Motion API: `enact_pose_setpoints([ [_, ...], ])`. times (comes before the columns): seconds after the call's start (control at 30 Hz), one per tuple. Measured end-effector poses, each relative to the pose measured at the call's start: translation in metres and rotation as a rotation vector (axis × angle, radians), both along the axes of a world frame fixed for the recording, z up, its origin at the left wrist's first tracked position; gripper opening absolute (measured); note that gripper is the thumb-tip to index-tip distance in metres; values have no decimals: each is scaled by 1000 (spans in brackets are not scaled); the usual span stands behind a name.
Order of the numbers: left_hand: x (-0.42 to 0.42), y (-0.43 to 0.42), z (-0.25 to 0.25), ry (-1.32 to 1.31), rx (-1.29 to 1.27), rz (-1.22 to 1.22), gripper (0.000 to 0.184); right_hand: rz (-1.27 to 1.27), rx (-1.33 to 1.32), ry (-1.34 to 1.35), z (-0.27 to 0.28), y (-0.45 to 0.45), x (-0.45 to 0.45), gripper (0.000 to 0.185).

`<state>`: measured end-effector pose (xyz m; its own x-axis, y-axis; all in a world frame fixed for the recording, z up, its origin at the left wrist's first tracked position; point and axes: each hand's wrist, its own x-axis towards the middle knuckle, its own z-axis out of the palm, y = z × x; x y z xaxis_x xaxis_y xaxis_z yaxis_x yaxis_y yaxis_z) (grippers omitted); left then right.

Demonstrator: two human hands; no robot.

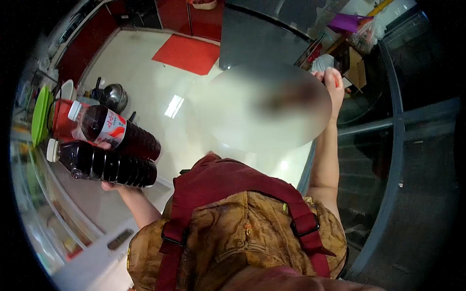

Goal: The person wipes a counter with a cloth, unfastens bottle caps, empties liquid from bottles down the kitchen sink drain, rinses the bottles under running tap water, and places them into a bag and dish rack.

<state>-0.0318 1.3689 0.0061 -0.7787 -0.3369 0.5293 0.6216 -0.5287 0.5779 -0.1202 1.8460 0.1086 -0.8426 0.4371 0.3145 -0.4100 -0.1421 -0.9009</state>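
Two large plastic bottles of dark liquid lie side by side at the left, both tilted sideways. The upper bottle (pixel 141 141) has a white cap and a red and white label; the lower bottle (pixel 109 165) shows ribbed sides and a white cap. My left hand (pixel 110 185) is wrapped round them from below, mostly hidden behind the bottles, with a fingertip showing between them. My right hand (pixel 333 85) is raised at the right with its fingers curled, beside a blurred oval patch. What it holds, if anything, cannot be made out.
A red mat (pixel 187 54) lies on the pale floor before red cabinets (pixel 206 19). Pots (pixel 115 98) and a green tray (pixel 41 115) stand at the left. A dark-framed glass door (pixel 398 140) and a cardboard box (pixel 357 68) are at the right.
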Motion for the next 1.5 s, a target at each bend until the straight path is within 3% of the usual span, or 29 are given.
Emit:
enact_pose_setpoints([
  [0.07,-26,1,3,57,-11,-9,70,-124,132,-75,-1,-10,3,10],
  [0.17,-91,7,18,85,-44,-20,70,-39,163,-45,-35,7,-50,9],
  [0.3,-168,24,37,161,-55,-42,70,-97,313,-219,-65,30,-113,12],
  [0.4,-212,22,21,150,-18,21,70,-40,436,-325,-66,30,-186,13],
  [0.47,-234,10,-10,89,64,153,72,20,542,-225,-94,25,-258,18],
  [0.5,-243,-5,-18,220,-18,30,71,60,590,-217,-99,16,-287,18],
  [0.6,-286,20,11,178,-123,226,64,279,629,-183,-93,-18,-391,18],
  [0.7,-303,-12,-17,20,-44,561,61,397,656,-106,-94,-74,-479,18],
  [0.87,-369,-57,-28,-1,-86,688,64,472,575,-7,-96,-164,-587,18],
  [1.23,-671,-196,-28,-30,-266,463,70,311,516,-26,-68,-280,-785,15],
  [1.43,-856,-214,-29,7,-422,321,74,317,330,-157,-79,-294,-909,15],
  [1.5,-900,-208,-20,-41,-386,292,83,312,345,-92,-85,-307,-959,15],
])
